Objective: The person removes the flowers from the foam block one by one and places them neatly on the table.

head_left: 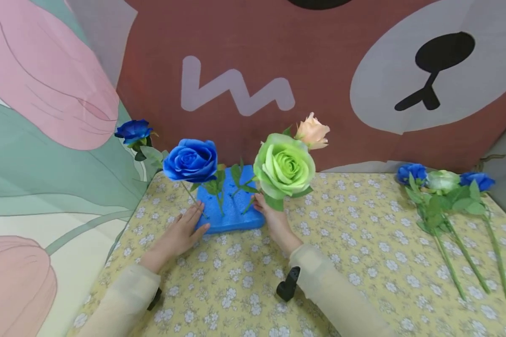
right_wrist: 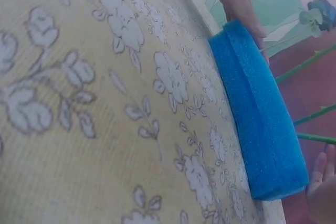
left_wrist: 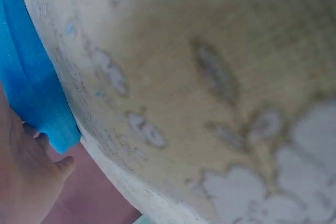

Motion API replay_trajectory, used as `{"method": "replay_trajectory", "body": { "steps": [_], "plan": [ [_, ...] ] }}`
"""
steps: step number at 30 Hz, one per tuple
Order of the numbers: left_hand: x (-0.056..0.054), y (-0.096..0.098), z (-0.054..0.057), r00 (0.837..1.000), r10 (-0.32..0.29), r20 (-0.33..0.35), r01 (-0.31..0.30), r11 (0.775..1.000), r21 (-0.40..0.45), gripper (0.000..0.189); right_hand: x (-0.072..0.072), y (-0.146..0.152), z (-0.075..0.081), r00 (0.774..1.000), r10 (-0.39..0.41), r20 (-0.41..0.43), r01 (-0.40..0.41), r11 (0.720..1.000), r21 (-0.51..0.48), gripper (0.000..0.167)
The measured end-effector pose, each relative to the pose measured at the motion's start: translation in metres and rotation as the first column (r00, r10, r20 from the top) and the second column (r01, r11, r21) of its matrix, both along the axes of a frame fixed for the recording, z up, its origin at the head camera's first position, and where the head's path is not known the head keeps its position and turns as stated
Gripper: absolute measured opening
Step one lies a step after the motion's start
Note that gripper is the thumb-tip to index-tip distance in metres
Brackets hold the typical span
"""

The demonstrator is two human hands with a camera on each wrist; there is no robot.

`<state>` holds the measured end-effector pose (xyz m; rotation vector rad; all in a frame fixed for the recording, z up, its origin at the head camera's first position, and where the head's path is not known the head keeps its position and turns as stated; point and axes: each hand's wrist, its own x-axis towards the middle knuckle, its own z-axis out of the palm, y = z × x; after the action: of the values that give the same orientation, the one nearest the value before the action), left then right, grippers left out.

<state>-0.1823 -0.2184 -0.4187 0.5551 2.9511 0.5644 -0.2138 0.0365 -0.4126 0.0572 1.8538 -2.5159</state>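
A blue foam block (head_left: 236, 225) lies on the table with several artificial flower stems standing in it. A large blue rose (head_left: 190, 160) leans over its left part, and a light green rose (head_left: 284, 165) over its right. Behind that one is a peach rose (head_left: 313, 131); farther left is a second blue rose (head_left: 133, 131). My left hand (head_left: 181, 231) rests along the block's left edge, fingers extended, thumb at the front corner. At the right edge, beside the green rose's stem, my right hand (head_left: 276, 223) touches the block with fairly straight fingers, partly hidden by leaves.
On the right of the table lie two loose blue roses (head_left: 412, 173) and a pale green rose (head_left: 443, 181), their stems pointing toward me. A flowered yellow cloth (head_left: 362, 252) covers the table. Behind stands a printed backdrop (head_left: 244, 42).
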Motion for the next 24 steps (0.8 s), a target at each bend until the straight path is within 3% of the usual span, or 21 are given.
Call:
{"method": "replay_trajectory", "body": {
  "steps": [3, 9, 17, 21, 24],
  "plan": [
    [-0.001, 0.003, 0.000, 1.000, 0.017, 0.012, -0.016, 1.000, -0.023, 0.067, 0.001, 0.001, 0.002, 1.000, -0.016, -0.012, 0.016, 1.000, -0.001, 0.010],
    [-0.001, 0.008, -0.001, 0.999, 0.024, -0.037, -0.028, 0.993, -0.117, 0.066, 0.002, 0.004, 0.007, 1.000, 0.000, -0.027, 0.000, 1.000, -0.007, 0.018],
    [0.000, 0.009, 0.001, 0.997, 0.016, -0.072, -0.026, 0.989, -0.147, 0.066, -0.001, 0.008, 0.008, 0.996, 0.073, -0.045, -0.072, 0.997, 0.016, 0.022],
    [0.001, 0.011, 0.003, 0.999, 0.029, -0.043, -0.035, 0.991, -0.130, 0.067, -0.001, 0.011, 0.006, 0.987, 0.132, -0.087, -0.130, 0.991, 0.029, 0.015],
    [0.001, 0.014, 0.003, 0.998, 0.056, 0.028, -0.056, 0.998, -0.022, 0.068, 0.000, 0.012, 0.005, 0.983, 0.160, -0.091, -0.160, 0.987, 0.004, 0.006]
  ]
}}
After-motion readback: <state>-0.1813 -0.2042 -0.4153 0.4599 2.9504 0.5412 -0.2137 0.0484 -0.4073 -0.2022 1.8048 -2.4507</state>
